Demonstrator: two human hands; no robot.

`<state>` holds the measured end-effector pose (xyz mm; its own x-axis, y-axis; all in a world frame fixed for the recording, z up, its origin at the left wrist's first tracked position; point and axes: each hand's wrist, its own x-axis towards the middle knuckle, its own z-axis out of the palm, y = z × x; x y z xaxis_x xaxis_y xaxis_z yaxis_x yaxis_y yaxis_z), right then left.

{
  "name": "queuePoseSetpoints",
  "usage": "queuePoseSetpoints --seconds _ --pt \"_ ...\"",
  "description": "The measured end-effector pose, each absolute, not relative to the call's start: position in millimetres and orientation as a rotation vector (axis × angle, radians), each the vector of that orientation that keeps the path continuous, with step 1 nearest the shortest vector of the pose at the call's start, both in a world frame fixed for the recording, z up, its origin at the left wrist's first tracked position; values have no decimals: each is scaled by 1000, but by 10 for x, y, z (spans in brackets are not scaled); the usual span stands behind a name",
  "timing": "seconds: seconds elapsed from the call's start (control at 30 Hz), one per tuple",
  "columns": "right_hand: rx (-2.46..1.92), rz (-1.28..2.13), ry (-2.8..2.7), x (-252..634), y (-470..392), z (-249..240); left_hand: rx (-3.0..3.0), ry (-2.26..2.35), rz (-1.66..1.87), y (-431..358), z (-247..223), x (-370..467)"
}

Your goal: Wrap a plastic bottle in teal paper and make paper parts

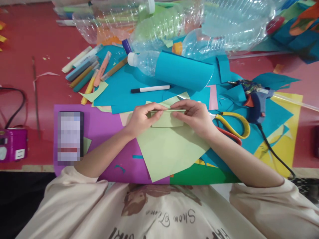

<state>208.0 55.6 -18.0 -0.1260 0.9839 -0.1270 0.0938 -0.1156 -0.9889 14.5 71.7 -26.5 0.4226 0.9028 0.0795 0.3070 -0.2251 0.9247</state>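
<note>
Both hands pinch a small folded piece of pale green paper [167,120] along its upper edge. My left hand [147,116] has its thumb and fingers closed on the left part of the fold. On the right part, my right hand [193,116] grips with thumb and fingers in the same way. Beneath them lies a larger sheet of pale green paper [169,149]. Scissors [234,122] with yellow and red handles rest just right of my right hand, partly hidden by it. A black and white marker [152,89] lies beyond the hands.
A bottle wrapped in blue paper [184,69] lies behind the marker, with clear plastic bottles [224,36] further back. Several markers [84,71] sit at left. A glue gun [259,103] with a cord is at right. A phone [70,137] rests on purple paper [102,122].
</note>
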Motion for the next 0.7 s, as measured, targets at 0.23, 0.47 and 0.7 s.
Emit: queuePoseSetpoints --seconds 0.23,0.47,0.7 --pt "-1353 1344 -1361 2084 566 -152 1829 990 877 704 -269 149" --pt "-1346 1312 -1377 2072 546 -133 1818 1019 810 712 -252 144" --pt "-1317 1264 -1384 2064 539 -155 1783 1035 798 703 -238 153"
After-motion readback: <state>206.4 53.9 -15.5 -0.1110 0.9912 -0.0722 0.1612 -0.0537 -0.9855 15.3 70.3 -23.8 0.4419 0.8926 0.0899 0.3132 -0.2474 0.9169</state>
